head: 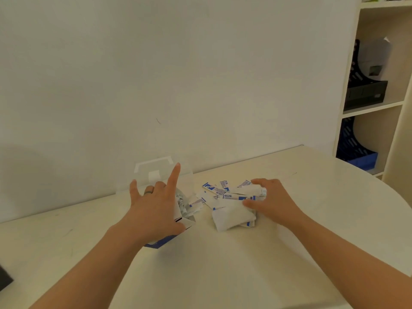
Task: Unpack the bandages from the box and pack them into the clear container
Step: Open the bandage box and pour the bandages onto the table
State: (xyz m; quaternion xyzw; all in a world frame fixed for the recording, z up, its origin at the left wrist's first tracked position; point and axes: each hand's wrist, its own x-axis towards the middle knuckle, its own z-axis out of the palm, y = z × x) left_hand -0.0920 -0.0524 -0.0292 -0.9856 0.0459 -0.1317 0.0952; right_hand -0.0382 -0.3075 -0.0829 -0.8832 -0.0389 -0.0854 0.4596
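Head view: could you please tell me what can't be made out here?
Head view only:
Box: mostly behind the left hand; the hand's grip and how full the box is are hidden.
Clear container: faint against the wall, bottom behind that hand.
Bandages: print too small; partly under the right hand.
Dark object: cut off by the lower-left edge.
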